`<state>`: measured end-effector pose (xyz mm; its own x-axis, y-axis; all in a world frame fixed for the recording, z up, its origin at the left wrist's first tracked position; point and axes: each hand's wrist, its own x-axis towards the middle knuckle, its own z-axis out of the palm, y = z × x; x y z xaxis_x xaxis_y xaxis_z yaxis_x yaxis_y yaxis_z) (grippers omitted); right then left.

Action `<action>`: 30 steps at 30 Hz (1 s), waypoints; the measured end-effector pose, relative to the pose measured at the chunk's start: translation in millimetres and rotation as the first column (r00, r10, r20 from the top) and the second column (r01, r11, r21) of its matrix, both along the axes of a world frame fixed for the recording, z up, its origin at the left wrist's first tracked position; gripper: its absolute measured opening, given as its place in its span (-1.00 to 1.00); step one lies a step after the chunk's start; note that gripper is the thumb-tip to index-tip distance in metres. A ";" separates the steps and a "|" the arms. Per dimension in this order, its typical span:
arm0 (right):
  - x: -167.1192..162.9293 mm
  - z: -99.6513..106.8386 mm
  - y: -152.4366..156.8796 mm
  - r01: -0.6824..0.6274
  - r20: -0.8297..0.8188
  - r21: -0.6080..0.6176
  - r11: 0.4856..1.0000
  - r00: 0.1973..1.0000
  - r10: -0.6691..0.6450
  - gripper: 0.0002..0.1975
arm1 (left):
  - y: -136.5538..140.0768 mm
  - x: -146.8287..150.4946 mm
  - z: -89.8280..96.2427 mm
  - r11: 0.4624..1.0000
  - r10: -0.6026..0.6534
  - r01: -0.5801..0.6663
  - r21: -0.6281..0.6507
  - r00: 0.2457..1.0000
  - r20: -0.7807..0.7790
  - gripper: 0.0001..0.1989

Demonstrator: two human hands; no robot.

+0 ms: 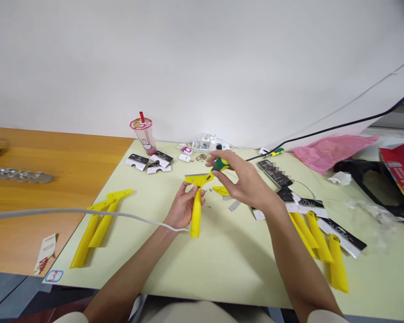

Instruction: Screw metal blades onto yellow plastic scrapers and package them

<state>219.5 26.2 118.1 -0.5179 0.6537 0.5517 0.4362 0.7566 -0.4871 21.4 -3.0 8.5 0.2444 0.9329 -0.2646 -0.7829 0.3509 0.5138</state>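
Note:
My left hand is closed around the neck of a yellow scraper, its handle pointing down toward me. A metal blade edge shows along the top of the scraper head. In my right hand is a screwdriver with a green and yellow handle, gripped between thumb and fingers. The screwdriver's tip meets the right side of the scraper head. Behind and below my right hand lie a yellow scraper head piece, a loose metal blade and small screws.
Two yellow scrapers lie at the left, with several yellow handles and black-and-white cards at the right. A lidded drink cup, a power strip, a phone and a pink bag line the back. A grey cable crosses my left wrist.

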 end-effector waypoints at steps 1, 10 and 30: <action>0.5 -1.0 0.0 0.008 -0.002 0.035 0.999 1.000 -0.008 -0.63 | -0.1 -0.2 -0.2 1.000 -0.003 0.003 0.006 1.000 -0.004 -0.58; 1.7 -0.6 -1.4 0.013 0.047 0.000 1.000 0.999 -0.013 -0.59 | -1.3 1.5 -1.3 1.000 -0.002 0.002 -0.004 1.000 -0.001 -0.56; 7.8 -3.4 2.7 0.089 0.016 0.045 0.995 0.996 -0.090 -0.73 | -0.7 0.9 -0.8 1.000 -0.008 0.009 0.028 1.000 -0.021 -0.58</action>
<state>227.3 28.9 114.7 -0.4682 0.6731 0.5725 0.5114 0.7347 -0.4456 22.3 -3.7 7.7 0.2473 0.9378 -0.2436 -0.7688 0.3429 0.5398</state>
